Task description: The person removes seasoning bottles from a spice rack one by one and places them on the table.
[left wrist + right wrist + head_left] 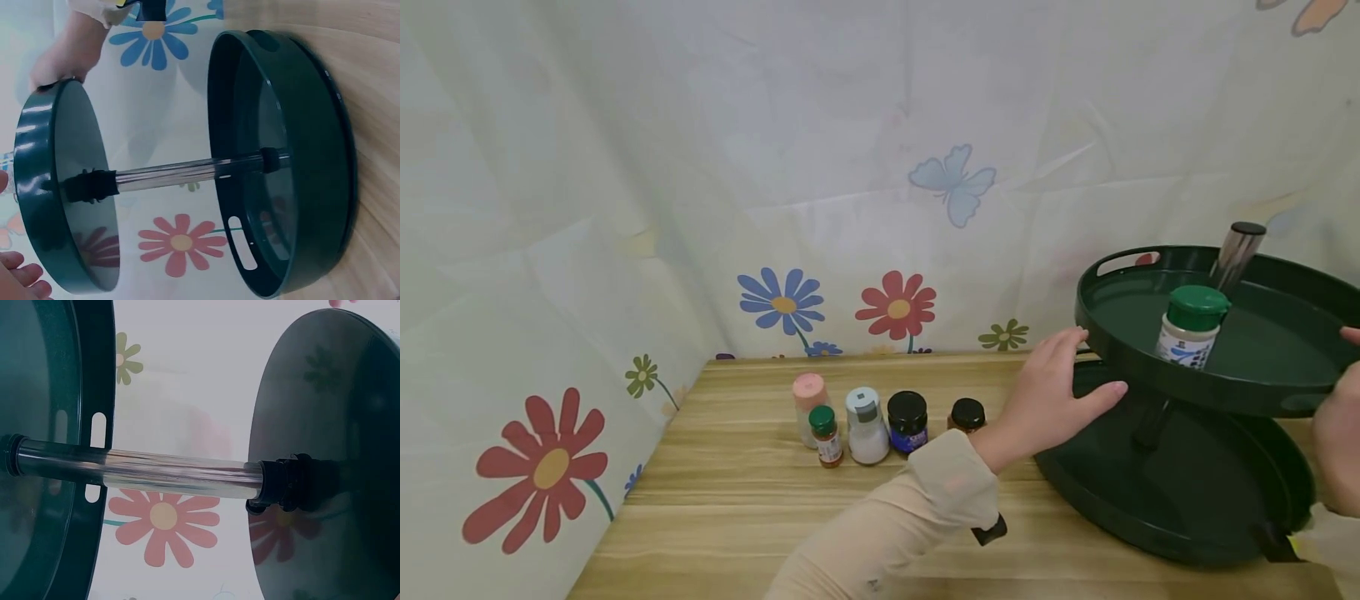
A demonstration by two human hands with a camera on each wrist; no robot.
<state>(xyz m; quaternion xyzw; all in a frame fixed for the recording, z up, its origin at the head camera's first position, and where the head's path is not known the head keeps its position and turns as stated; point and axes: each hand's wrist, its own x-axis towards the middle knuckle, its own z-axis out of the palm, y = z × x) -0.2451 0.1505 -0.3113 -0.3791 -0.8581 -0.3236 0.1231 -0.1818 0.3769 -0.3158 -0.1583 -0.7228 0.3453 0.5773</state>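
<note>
A dark green two-tier round tray stand fills the right side of the head view. Its upper tray (1285,333) sits tilted above the lower tray (1202,500), joined by a clear post (181,472). On the upper tray stands a green-capped seasoning bottle (1187,337). My left hand (1045,396) is at the upper tray's left edge, fingers extended and thumb spread; in the left wrist view its fingertips (28,275) are beside the rim. At the opposite edge, my right hand (1337,442), partly cut off, grips the upper tray's rim.
Left of the stand on the wooden table (737,517) are a pink-capped shaker (808,400), a small green-capped bottle (826,442), a white-topped shaker (868,433), a black-lidded jar (907,421) and another dark-lidded jar (967,412). A flowered curtain (820,208) hangs behind.
</note>
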